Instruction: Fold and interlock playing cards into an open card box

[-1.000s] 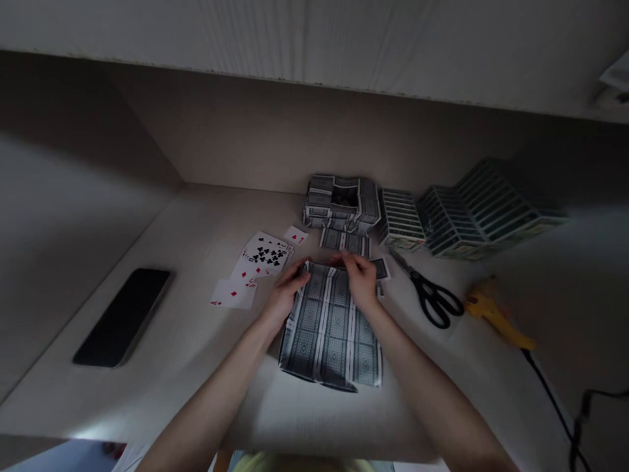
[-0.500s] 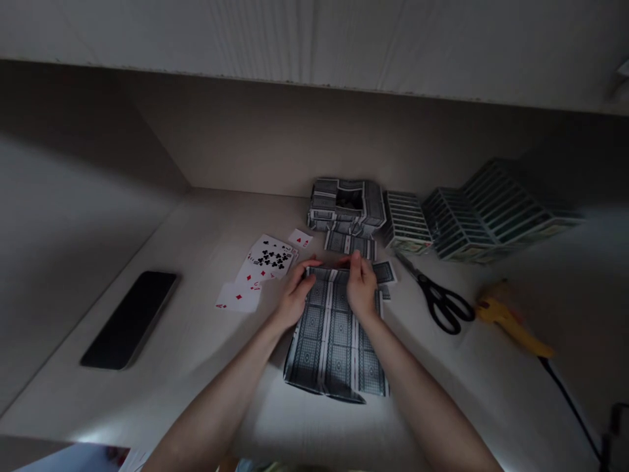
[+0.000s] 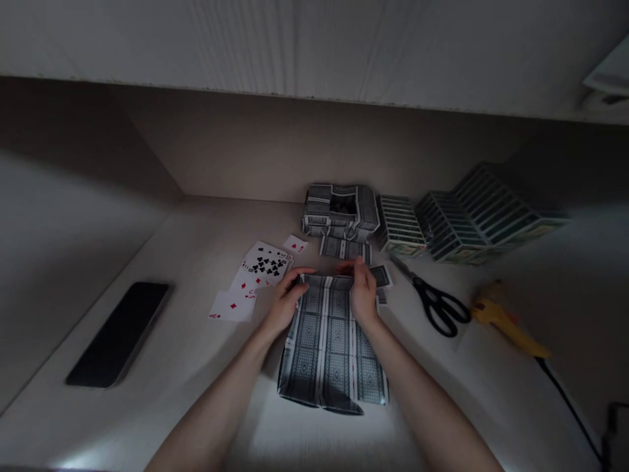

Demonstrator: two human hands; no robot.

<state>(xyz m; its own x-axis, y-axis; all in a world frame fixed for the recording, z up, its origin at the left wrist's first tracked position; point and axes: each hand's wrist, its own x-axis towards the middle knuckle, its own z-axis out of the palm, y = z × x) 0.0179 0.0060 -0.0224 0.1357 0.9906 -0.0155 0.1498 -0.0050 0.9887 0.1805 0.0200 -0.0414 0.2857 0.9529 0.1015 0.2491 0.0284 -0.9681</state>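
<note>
card panel [image 3: 329,347]: near the desk's [image 3: 171,406] front edge; i can't see its underside.
left hand [image 3: 285,305]: fingers clamped on far-left corner.
right hand [image 3: 362,295]: clamped on far edge, fingertips partly hidden.

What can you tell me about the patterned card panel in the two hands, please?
The panel looks like playing cards joined in rows and columns, their grey-blue patterned backs showing and pale borders forming long white stripes. It seems to be thin, slightly glossy card. The near edge is uneven, with a curved, bent part. The left hand grips its far left corner, and the right hand holds its far edge towards the right. It is over the table; how much rests on it is unclear.
</note>
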